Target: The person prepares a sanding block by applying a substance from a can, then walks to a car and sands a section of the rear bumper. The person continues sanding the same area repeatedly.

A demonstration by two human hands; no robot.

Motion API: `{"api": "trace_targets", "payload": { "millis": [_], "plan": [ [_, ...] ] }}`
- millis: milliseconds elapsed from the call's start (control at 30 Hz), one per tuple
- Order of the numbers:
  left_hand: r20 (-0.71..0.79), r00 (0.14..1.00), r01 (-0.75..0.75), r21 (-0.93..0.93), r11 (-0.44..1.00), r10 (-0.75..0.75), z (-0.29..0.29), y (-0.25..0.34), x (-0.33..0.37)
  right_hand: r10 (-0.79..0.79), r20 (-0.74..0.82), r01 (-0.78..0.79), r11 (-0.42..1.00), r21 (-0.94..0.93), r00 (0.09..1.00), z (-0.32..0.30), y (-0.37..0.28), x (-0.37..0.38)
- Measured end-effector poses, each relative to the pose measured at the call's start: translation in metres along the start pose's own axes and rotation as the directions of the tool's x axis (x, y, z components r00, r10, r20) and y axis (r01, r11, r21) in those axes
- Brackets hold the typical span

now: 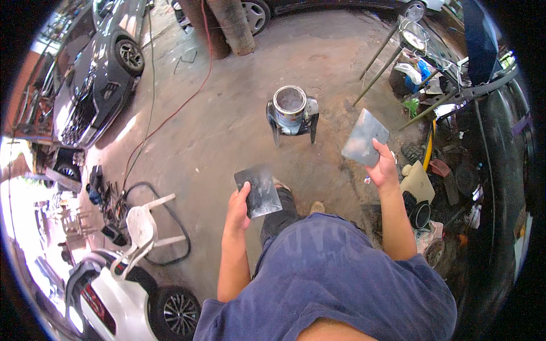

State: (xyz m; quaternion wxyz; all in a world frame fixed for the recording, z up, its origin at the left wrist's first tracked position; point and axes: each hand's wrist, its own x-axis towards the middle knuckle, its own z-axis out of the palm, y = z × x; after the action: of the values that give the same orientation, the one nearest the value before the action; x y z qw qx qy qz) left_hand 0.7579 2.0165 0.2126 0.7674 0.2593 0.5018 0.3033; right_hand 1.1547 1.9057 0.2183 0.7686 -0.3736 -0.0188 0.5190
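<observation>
My left hand (236,209) is closed on the edge of a dark rectangular sheet (265,194), thumb on top. Whitish smears mark its face, and its far edge is blurred. Farther out to the right, my right hand (382,168) grips a grey rectangular sheet (362,135) by its near corner, with the thumb laid on its face. The two sheets are held well apart. Beyond them, between the hands, an open metal can (290,101) rests on a small black stool (310,120). Neither hand touches the can.
Hoses (170,116) trail across the concrete floor on the left. A white plastic chair (142,227) and a white car part with a wheel (181,310) are at lower left. A dark car (102,74) stands far left. Scrap and a yellowish container (418,184) clutter the right, beside a metal-legged stand (378,62).
</observation>
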Motion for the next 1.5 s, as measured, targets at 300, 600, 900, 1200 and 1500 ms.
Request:
{"api": "trace_targets", "payload": {
  "millis": [300, 600, 900, 1200, 1500],
  "plan": [
    [0.123, 0.992, -0.093, 0.442, 0.892, 0.043, -0.018, 0.110, 0.153, 0.082, -0.171, -0.080, 0.997, 0.019, 0.982, 0.024, 0.056, 0.063],
    [0.451, 0.892, -0.449, 0.890, 0.076, -0.016, 0.019, 0.168, 0.255, 0.239, -0.369, -0.260, 0.966, -0.007, 0.898, 0.040, 0.086, 0.105],
    [0.559, 0.782, -0.592, 0.805, -0.046, -0.275, 0.055, 0.145, 0.359, 0.179, -0.412, -0.210, 0.977, -0.031, 0.893, 0.022, 0.102, 0.229],
    [0.330, 0.775, -0.055, 0.885, 0.461, -0.540, 0.112, 0.128, 0.516, 0.418, -0.572, -0.350, 0.908, 0.232, 0.706, -0.046, 0.178, 0.352],
    [0.306, 0.747, -0.093, 0.927, 0.362, -0.590, 0.131, 0.071, 0.605, 0.445, -0.591, -0.266, 0.891, 0.368, 0.673, -0.047, 0.209, 0.376]
  ]
}}
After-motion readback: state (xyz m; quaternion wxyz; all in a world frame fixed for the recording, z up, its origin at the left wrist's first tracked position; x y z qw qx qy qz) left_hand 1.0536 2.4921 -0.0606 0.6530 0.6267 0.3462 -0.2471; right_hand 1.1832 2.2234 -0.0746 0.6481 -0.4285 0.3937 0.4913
